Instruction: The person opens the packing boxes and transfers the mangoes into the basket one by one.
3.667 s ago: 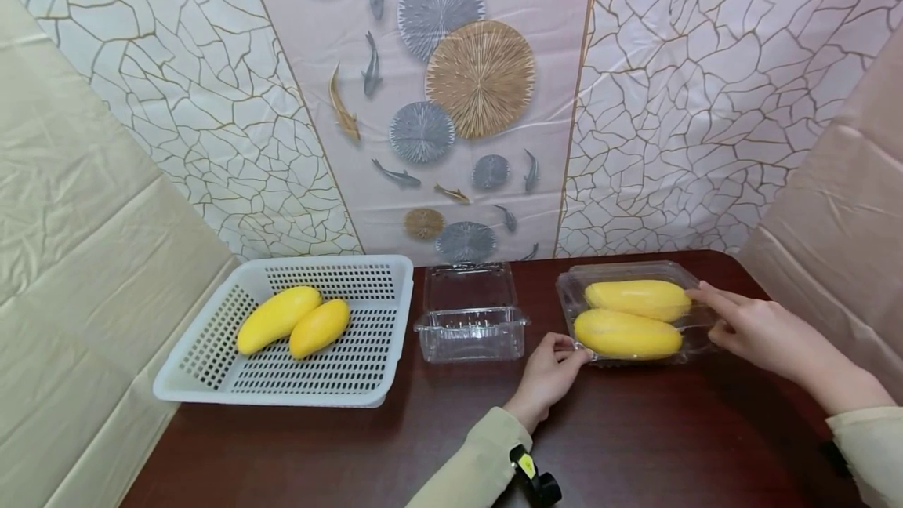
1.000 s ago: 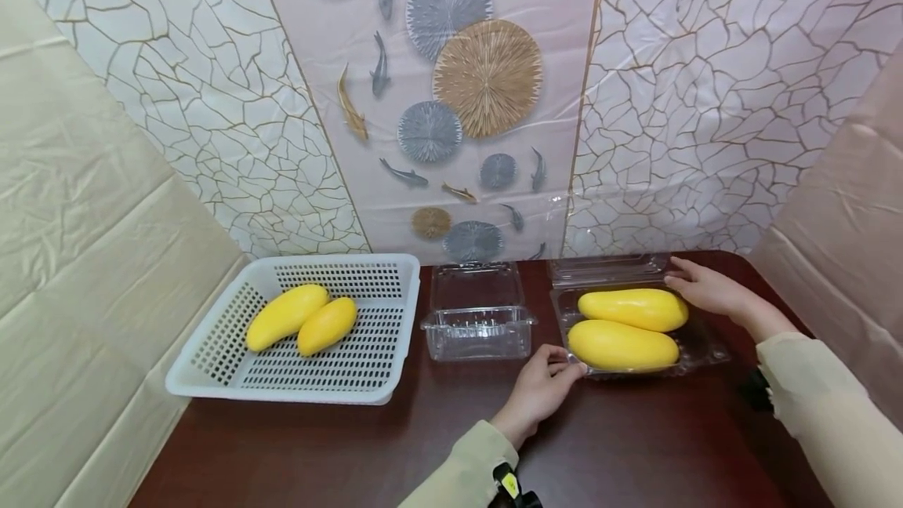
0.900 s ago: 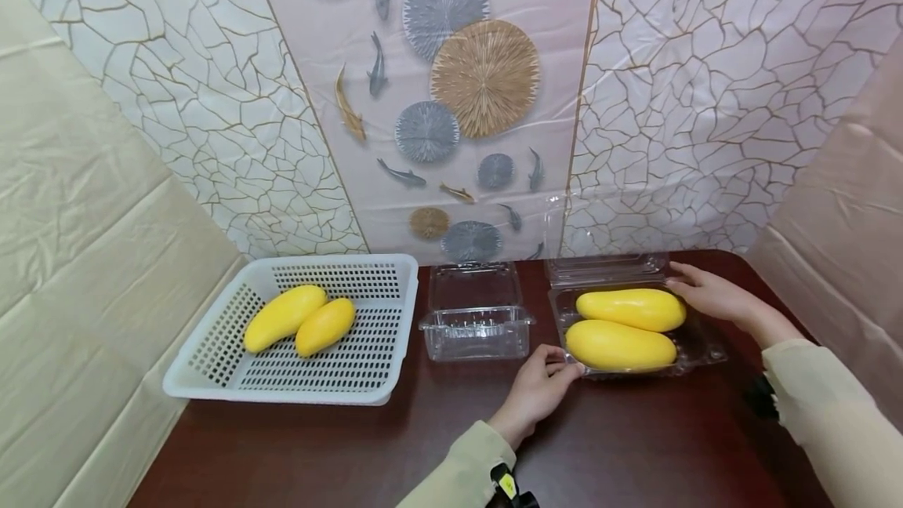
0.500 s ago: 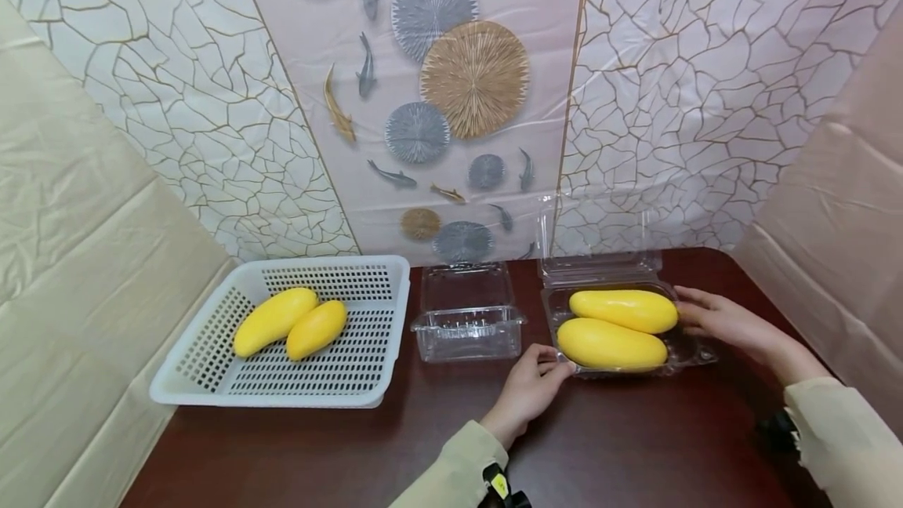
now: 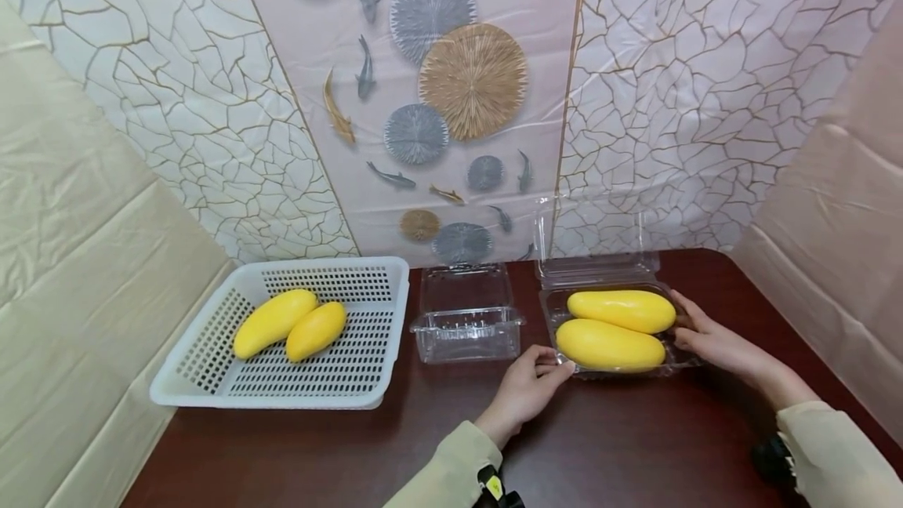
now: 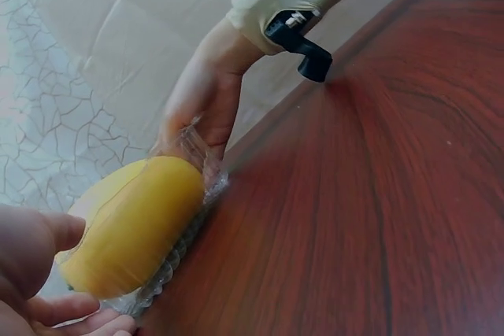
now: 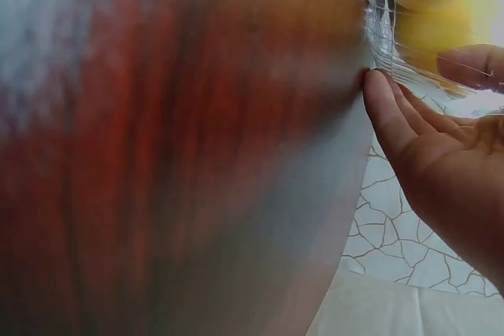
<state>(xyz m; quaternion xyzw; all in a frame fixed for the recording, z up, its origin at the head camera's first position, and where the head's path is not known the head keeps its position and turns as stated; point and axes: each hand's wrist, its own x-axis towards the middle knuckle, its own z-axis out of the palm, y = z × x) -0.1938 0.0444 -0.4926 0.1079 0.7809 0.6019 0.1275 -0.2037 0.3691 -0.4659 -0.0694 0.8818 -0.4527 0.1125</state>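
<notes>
In the head view a clear plastic clamshell container stands at the right of the table with its lid raised at the back. Inside lie two long, smooth yellow fruits like mangoes, the rear one behind the front one. My left hand pinches the container's front left corner between thumb and fingers. At the right side, my right hand grips the rim; in the right wrist view the thumb is on the fruit side of the clear wall and the fingers are outside it.
A white perforated basket with two smaller yellow fruits stands at the left of the dark red table. Between basket and container is a smaller clear clamshell box with its lid up. A patterned cloth wall closes the back.
The container's lid, earlier down over the fruits, now stands raised. My right hand has come down from beside the lid to the container's right rim. The left hand stays at the front corner.
</notes>
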